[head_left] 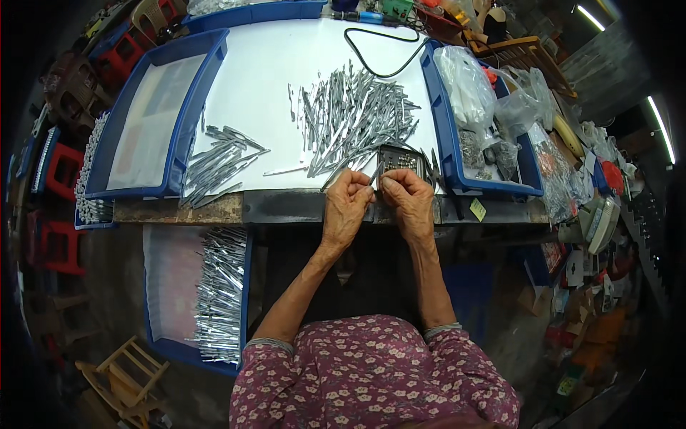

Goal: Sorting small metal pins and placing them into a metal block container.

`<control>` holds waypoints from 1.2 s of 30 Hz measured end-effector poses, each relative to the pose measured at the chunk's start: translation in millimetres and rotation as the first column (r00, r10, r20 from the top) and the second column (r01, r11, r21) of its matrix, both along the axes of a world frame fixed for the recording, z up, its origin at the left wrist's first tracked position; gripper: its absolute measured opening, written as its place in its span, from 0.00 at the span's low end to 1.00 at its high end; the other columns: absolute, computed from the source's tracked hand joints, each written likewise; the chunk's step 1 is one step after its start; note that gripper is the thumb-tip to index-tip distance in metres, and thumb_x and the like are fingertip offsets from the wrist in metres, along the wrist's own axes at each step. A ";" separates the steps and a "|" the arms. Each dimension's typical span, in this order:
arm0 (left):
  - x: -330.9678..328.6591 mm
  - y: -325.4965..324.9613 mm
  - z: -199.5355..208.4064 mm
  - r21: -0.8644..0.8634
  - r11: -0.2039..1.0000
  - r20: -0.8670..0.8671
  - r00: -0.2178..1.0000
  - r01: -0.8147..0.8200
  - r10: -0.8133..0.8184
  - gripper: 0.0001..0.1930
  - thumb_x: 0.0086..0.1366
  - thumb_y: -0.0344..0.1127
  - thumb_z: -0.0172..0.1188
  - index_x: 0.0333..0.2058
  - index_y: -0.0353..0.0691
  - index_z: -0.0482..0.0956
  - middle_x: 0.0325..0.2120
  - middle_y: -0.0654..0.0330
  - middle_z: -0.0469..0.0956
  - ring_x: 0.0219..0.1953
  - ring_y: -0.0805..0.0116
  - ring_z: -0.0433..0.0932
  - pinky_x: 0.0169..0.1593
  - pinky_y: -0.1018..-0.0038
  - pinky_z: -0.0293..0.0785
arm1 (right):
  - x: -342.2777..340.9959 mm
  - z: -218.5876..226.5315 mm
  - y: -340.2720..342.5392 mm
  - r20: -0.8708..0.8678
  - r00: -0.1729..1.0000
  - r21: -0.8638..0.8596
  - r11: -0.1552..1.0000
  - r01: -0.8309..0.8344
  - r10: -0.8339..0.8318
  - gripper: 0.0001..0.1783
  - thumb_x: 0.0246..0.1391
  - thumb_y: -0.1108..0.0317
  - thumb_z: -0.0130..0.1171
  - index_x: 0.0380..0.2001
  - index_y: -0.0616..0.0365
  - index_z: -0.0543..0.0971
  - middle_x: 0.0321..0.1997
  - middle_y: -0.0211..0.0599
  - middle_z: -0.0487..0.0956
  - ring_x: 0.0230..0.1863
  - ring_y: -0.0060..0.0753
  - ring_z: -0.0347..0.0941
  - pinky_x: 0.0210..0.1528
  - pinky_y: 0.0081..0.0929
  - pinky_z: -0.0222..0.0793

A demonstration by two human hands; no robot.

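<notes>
Over the table's front edge, my left hand [346, 209] pinches one end of a thin grey metal strip [376, 174] between thumb and fingers. Close beside it, my right hand [412, 206] is closed in a pinch; whatever its fingertips hold is too small to make out. Just beyond both hands sits a small dark tray [386, 154] of tiny metal parts, partly covered by my right fingers. A large loose heap of slim metal strips [350, 118] spreads behind my hands. To the left lies a smaller pile of similar strips [223, 161].
A blue tray [187, 107] with a pale liner stands left; another blue tray [444, 118] on the right holds plastic bags of parts. Below the table, a blue bin [168, 286] contains many shiny strips. A blue-and-black pen-shaped tool [368, 17] with a black cord lies at the back.
</notes>
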State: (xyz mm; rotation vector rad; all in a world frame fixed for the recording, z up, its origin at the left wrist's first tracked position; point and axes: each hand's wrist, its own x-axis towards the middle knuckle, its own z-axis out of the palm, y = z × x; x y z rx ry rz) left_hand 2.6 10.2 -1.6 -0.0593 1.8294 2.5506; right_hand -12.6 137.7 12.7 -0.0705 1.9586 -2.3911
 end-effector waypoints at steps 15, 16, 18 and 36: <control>-5.6 1.4 -0.5 -0.001 1.000 0.018 0.999 0.027 -0.027 0.05 0.58 0.28 0.52 0.34 0.34 0.69 0.21 0.66 0.71 0.20 0.85 0.66 0.23 0.89 0.61 | -5.8 1.8 -2.8 -0.006 1.000 -0.051 0.999 0.013 -0.013 0.06 0.48 0.77 0.53 0.32 0.66 0.74 0.27 0.33 0.76 0.26 0.17 0.70 0.29 0.12 0.65; -6.2 1.5 -0.3 0.002 1.000 0.019 0.999 0.026 -0.026 0.05 0.59 0.28 0.52 0.34 0.34 0.69 0.21 0.66 0.72 0.20 0.85 0.66 0.22 0.89 0.61 | -6.2 3.4 -4.1 -0.001 1.000 -0.043 0.999 0.021 -0.021 0.06 0.48 0.78 0.52 0.32 0.66 0.74 0.28 0.34 0.76 0.27 0.17 0.71 0.29 0.12 0.65; -7.3 1.8 1.2 0.013 1.000 0.033 0.999 0.017 -0.018 0.04 0.58 0.26 0.50 0.33 0.33 0.69 0.21 0.65 0.71 0.21 0.84 0.67 0.24 0.88 0.63 | -7.4 5.0 -5.9 0.005 1.000 -0.014 0.999 0.029 -0.029 0.06 0.48 0.77 0.52 0.32 0.66 0.74 0.28 0.34 0.77 0.27 0.17 0.71 0.29 0.12 0.66; -7.9 -4.4 2.2 0.024 1.000 0.059 0.998 -0.011 0.009 0.03 0.58 0.24 0.49 0.32 0.33 0.68 0.19 0.64 0.71 0.19 0.84 0.66 0.22 0.88 0.62 | -7.2 -4.1 -20.1 -0.215 0.969 0.257 0.950 0.179 -0.125 0.05 0.46 0.79 0.54 0.29 0.63 0.73 0.25 0.29 0.75 0.26 0.15 0.69 0.29 0.12 0.65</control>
